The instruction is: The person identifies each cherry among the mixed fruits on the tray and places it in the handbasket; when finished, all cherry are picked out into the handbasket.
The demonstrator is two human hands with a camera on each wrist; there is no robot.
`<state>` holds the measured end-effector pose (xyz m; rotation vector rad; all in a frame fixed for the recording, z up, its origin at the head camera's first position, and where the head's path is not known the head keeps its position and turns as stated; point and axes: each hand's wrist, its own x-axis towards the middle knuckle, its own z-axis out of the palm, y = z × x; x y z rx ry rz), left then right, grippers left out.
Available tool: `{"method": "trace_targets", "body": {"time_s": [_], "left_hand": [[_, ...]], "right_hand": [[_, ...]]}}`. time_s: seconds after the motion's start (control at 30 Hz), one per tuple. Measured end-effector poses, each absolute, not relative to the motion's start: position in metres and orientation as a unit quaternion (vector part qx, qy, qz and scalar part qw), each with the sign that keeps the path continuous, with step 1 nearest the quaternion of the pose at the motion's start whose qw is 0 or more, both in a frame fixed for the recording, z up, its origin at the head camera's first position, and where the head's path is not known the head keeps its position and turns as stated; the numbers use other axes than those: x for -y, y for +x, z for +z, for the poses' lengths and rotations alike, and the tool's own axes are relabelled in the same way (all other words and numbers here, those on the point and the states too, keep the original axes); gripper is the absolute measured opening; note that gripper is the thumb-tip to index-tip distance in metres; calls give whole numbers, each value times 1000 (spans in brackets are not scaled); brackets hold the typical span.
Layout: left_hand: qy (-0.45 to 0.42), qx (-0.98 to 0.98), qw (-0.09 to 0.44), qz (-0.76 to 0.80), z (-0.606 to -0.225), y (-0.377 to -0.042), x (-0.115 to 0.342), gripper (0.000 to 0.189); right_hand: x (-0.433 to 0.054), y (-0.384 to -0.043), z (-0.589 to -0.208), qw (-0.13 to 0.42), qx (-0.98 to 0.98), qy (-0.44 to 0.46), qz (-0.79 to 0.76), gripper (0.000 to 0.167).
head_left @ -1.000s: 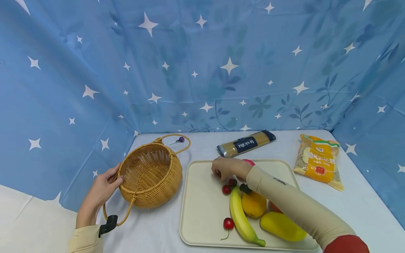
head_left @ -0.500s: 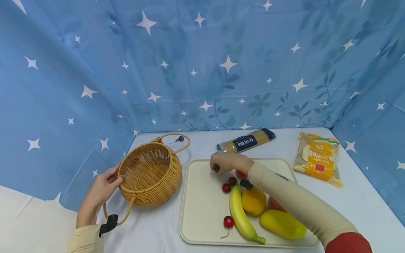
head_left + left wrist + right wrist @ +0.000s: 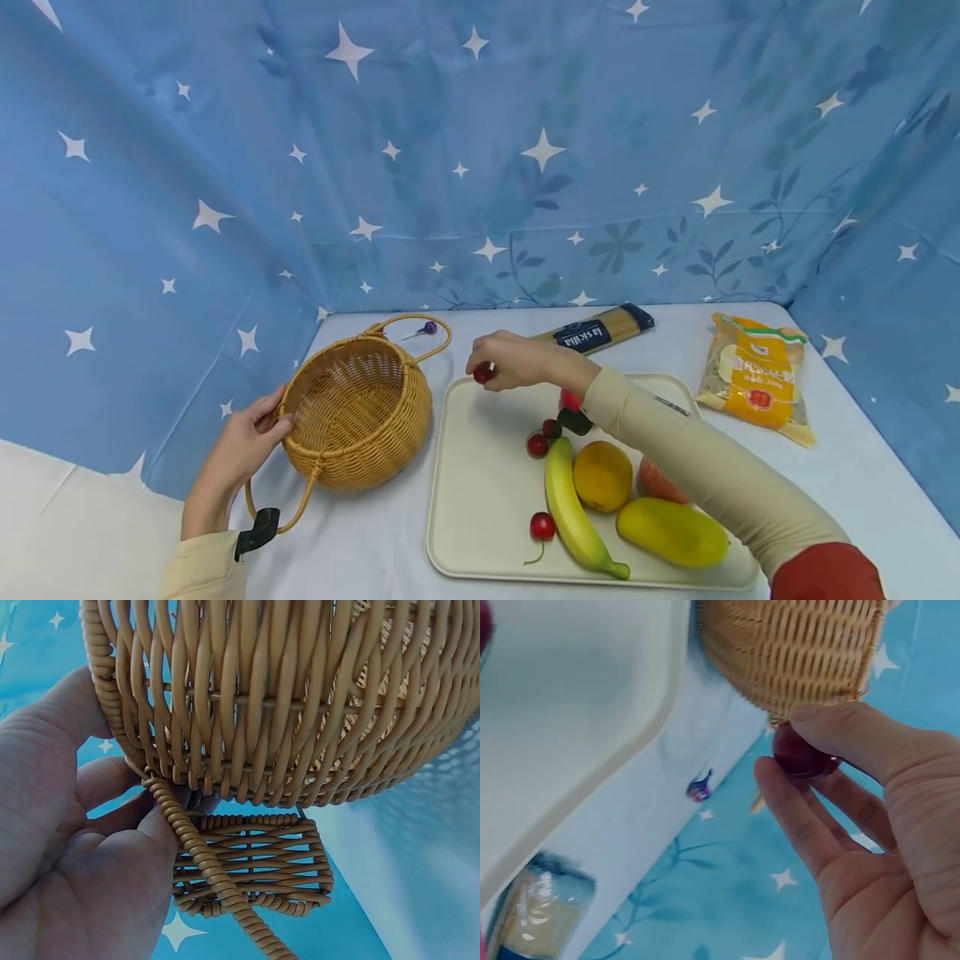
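My left hand (image 3: 238,454) grips the rim of a wicker basket (image 3: 408,417), its thumb beside the handle joint in the left wrist view. The basket tilts, and its mouth shows a bare woven inside. My right hand (image 3: 513,360) pinches a dark red cherry (image 3: 799,754) between thumb and fingers, above the far left part of a cream tray (image 3: 465,517). On the tray lie a banana (image 3: 570,508), an orange fruit (image 3: 602,475), a yellow mango (image 3: 671,533) and several cherries (image 3: 542,526). The right sleeve partly hides a reddish round fruit (image 3: 660,483) and another red one (image 3: 570,400).
Behind the tray lies a pack of spaghetti (image 3: 600,331), partly covered by my right hand. A yellow food bag (image 3: 757,379) is at the right. A purple lollipop (image 3: 428,328) lies by the basket's far handle. A starry blue curtain (image 3: 480,167) encloses the table.
My right hand has risen from the tray and shifted left and away, with the cherry now visible in its fingers. My left hand and the basket have stayed put.
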<state>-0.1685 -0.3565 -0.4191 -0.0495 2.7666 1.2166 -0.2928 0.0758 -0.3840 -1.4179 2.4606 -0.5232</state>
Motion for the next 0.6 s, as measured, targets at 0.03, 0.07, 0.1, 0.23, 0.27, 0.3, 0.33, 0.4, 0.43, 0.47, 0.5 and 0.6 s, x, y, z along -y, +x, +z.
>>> {"method": "trace_targets", "body": {"time_s": [0.03,0.07,0.1,0.23,0.27,0.3,0.33,0.4,0.43,0.47,0.5,0.6], "left_hand": [[-17,-913,58,405,-419,-168,357,70],[-17,-912,58,406,-419,-167,357,69],[-18,-911,57,407,-418,-167,357,69],[-23,-914,58,400,-418,-166,357,69],[-24,-915,59,399,-418,-167,357,70],[-25,-915,60,398,-418,-167,356,70],[-26,-916,60,397,-418,-167,356,70],[-27,-915,60,398,-418,-167,356,70],[-28,-915,60,397,-418,-167,356,70],[-29,-916,59,395,-418,-167,355,70],[-30,-916,59,395,-419,-167,355,69],[-29,-917,64,393,-419,-168,354,70]], "right_hand": [[-73,-292,-381,120,-840,-494,-188,25],[-70,-291,-379,114,-836,-500,-195,26],[-67,-290,-376,110,-832,-505,-202,27],[-56,-287,-367,96,-823,-513,-226,29],[-53,-286,-365,94,-820,-514,-236,29],[-49,-286,-363,89,-816,-516,-244,29],[-45,-285,-361,81,-813,-519,-251,28],[-37,-285,-358,67,-806,-524,-266,28],[-33,-284,-356,63,-804,-525,-274,28],[-29,-284,-355,59,-801,-525,-281,29],[-26,-284,-354,54,-800,-527,-282,28],[-15,-284,-351,52,-801,-529,-276,29]]}}
